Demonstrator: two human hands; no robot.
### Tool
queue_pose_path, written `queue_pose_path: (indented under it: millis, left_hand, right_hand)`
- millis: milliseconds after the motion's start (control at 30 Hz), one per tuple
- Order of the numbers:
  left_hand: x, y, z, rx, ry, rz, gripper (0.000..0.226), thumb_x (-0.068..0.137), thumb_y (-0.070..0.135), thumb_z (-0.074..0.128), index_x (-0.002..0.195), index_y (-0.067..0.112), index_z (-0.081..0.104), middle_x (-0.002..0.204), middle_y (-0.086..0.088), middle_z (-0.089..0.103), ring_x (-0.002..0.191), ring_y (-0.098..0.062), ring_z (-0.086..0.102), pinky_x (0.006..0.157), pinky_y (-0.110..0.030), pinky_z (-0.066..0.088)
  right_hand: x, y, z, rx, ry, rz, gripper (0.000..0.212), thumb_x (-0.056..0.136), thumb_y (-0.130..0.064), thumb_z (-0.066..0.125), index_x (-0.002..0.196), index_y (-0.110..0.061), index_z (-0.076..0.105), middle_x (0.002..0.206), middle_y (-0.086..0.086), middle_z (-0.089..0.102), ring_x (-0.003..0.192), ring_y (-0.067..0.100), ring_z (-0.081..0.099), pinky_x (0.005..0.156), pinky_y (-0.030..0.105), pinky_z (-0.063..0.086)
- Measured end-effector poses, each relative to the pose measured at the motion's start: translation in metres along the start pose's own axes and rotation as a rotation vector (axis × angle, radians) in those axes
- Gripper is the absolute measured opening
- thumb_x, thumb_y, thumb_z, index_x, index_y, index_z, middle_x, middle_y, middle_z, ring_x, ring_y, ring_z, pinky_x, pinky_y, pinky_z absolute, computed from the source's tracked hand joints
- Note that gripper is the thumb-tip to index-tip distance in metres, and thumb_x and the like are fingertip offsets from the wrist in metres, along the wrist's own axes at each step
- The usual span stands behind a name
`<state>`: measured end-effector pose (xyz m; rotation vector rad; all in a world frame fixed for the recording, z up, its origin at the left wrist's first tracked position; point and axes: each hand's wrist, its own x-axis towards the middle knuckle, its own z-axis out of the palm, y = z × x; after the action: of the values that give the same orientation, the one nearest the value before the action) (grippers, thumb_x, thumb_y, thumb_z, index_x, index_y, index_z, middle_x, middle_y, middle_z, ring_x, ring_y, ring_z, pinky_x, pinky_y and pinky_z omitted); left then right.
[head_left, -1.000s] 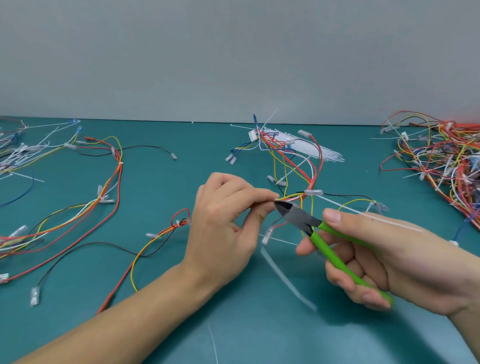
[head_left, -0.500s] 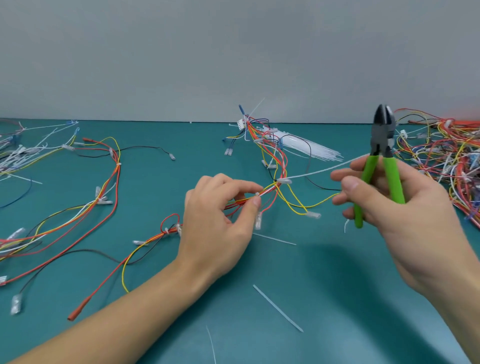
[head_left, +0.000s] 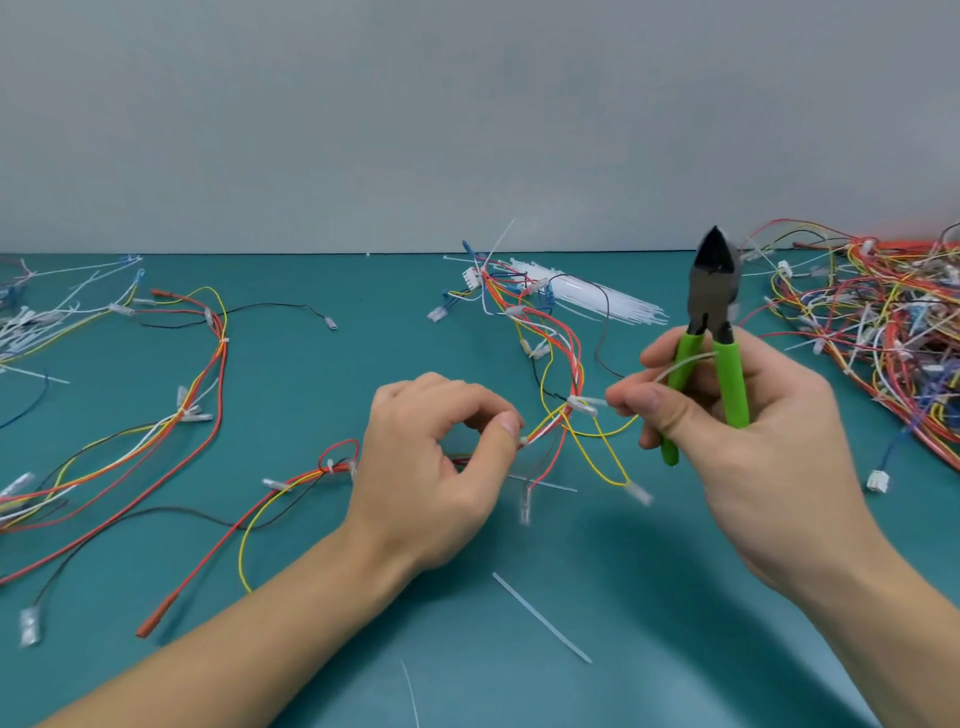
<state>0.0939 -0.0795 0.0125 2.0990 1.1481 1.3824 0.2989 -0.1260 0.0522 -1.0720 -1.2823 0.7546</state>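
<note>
A wire harness (head_left: 553, 358) of red, yellow, white and black wires runs across the middle of the teal table. My left hand (head_left: 431, 467) pinches the bundle between thumb and forefinger at a small white tie. My right hand (head_left: 727, 431) holds green-handled cutters (head_left: 714, 332) upright, jaws pointing up. Its thumb and forefinger also pinch the free tail of a white cable tie (head_left: 584, 404) wrapped round the harness just right of my left hand.
A bundle of white cable ties (head_left: 597, 299) lies behind the harness. A dense pile of harnesses (head_left: 883, 322) fills the right side; other harnesses (head_left: 171, 410) spread on the left. Cut tie tails (head_left: 540, 618) lie near the front edge of the table (head_left: 322, 374).
The right hand swung the cutters from the wires up to an upright pose, then took hold of the tie's tail nearer the bundle. A cut tail dropped onto the table. The left hand lowered slightly.
</note>
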Motion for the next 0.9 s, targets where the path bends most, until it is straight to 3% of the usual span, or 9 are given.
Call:
queue_pose_path:
  millis: [100,200,300,367,500,633,767,833,900]
  left_hand:
    - [0.003,0.012,0.006,0.075,-0.01,-0.024,0.018,0.087,0.045,0.065,0.084,0.03,0.074,0.078,0.021,0.071,0.081,-0.008,0.066,0.085,-0.047,0.049]
    - [0.004,0.018,0.012,0.077,-0.172,-0.117,0.025,0.086,0.056,0.064,0.093,0.036,0.076,0.08,0.023,0.072,0.08,-0.008,0.067,0.081,-0.037,0.054]
    - [0.003,0.015,0.015,0.011,-0.333,-0.126,0.014,0.092,0.044,0.063,0.081,0.042,0.072,0.068,0.021,0.065,0.062,-0.003,0.06,0.062,-0.024,0.047]
    - [0.002,0.016,0.015,-0.069,-0.43,-0.15,0.02,0.099,0.033,0.062,0.083,0.039,0.072,0.066,0.016,0.066,0.055,0.0,0.052,0.057,-0.018,0.039]
    - [0.0,0.018,0.013,-0.211,-0.497,-0.29,0.015,0.092,0.021,0.063,0.093,0.024,0.078,0.082,0.006,0.079,0.075,-0.013,0.073,0.069,-0.027,0.055]
    - [0.0,0.019,0.011,-0.314,-0.512,-0.35,0.015,0.083,0.03,0.07,0.084,0.019,0.08,0.077,-0.001,0.078,0.064,-0.013,0.065,0.062,-0.033,0.054]
    - [-0.001,0.02,0.011,-0.327,-0.48,-0.354,0.018,0.08,0.04,0.077,0.08,0.023,0.08,0.07,0.0,0.075,0.063,-0.021,0.069,0.061,-0.034,0.054]
    - [0.0,0.02,0.013,-0.34,-0.483,-0.374,0.011,0.08,0.034,0.082,0.083,0.024,0.08,0.072,0.002,0.076,0.063,-0.015,0.067,0.062,-0.029,0.054]
    - [0.002,0.019,0.014,-0.344,-0.485,-0.397,0.011,0.08,0.023,0.086,0.087,0.024,0.078,0.078,0.003,0.076,0.064,-0.019,0.068,0.066,-0.037,0.059]
  right_hand:
    - [-0.006,-0.005,0.007,0.007,-0.072,-0.018,0.014,0.077,-0.022,0.078,0.086,-0.03,0.072,0.079,0.01,0.074,0.063,0.012,0.065,0.058,0.018,0.051]
    - [-0.011,-0.003,0.015,0.049,-0.133,-0.01,0.014,0.08,-0.013,0.078,0.089,-0.021,0.071,0.077,0.009,0.074,0.064,0.011,0.066,0.061,0.018,0.052]
    - [-0.013,0.0,0.017,0.062,-0.129,0.001,0.015,0.083,-0.003,0.077,0.09,-0.015,0.071,0.075,0.008,0.073,0.063,0.014,0.067,0.063,0.018,0.053]
    - [-0.012,0.0,0.016,0.091,-0.093,0.019,0.014,0.083,-0.006,0.077,0.089,-0.017,0.071,0.079,0.016,0.071,0.065,0.022,0.07,0.065,0.023,0.056]
    - [-0.009,-0.003,0.015,0.139,-0.002,0.017,0.014,0.078,-0.016,0.078,0.087,-0.024,0.071,0.079,0.017,0.073,0.066,0.036,0.071,0.065,0.034,0.061]
    - [-0.009,-0.005,0.013,0.157,0.033,0.024,0.014,0.08,-0.013,0.078,0.088,-0.022,0.072,0.079,0.016,0.074,0.067,0.032,0.073,0.065,0.038,0.062]
    - [-0.008,-0.006,0.011,0.147,0.063,0.029,0.015,0.079,-0.013,0.079,0.088,-0.023,0.072,0.077,0.015,0.073,0.067,0.031,0.074,0.065,0.038,0.063]
    - [-0.008,-0.007,0.011,0.158,0.059,0.034,0.015,0.078,-0.014,0.079,0.087,-0.024,0.073,0.077,0.015,0.073,0.067,0.031,0.074,0.064,0.035,0.062]
    - [-0.008,-0.007,0.011,0.171,0.05,0.045,0.015,0.078,-0.014,0.08,0.088,-0.023,0.073,0.078,0.015,0.073,0.067,0.032,0.074,0.065,0.033,0.061]
